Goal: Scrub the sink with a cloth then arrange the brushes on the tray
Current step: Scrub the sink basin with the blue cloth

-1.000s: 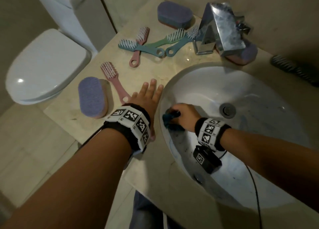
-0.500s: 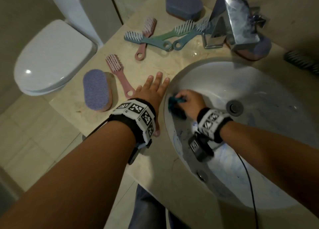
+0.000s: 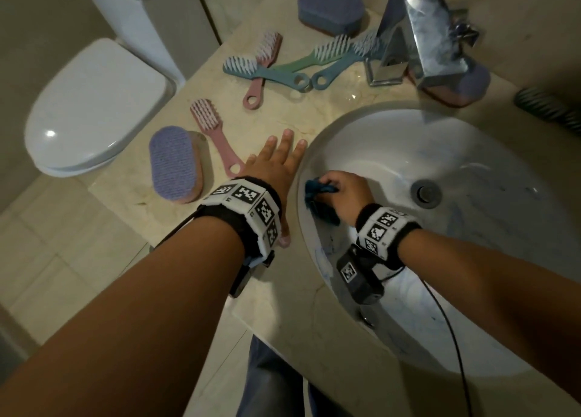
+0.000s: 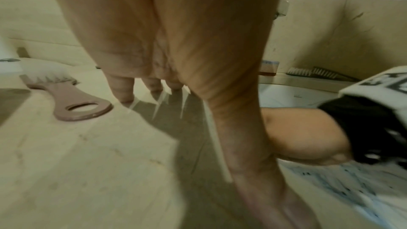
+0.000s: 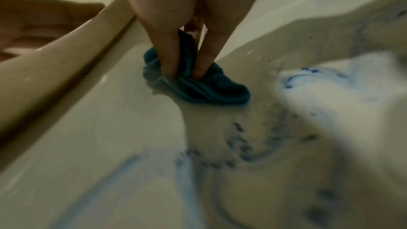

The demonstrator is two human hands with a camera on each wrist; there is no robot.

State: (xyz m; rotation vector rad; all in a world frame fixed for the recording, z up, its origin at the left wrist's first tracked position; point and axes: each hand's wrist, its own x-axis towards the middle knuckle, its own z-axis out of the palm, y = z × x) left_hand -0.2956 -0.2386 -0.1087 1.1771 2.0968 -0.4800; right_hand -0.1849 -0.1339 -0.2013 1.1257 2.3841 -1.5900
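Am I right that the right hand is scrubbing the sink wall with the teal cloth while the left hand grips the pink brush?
Not quite: the left hand lies flat on the counter beside the pink brush, gripping nothing, as the head view shows. The rest holds.

Marble counter point(image 3: 176, 228) w/ brushes point(image 3: 217, 140), sponges point(image 3: 174, 163)

5 handled brushes point(image 3: 207, 133) — 3 purple scrub blocks point(image 3: 174, 163) — 1 cloth point(image 3: 319, 196).
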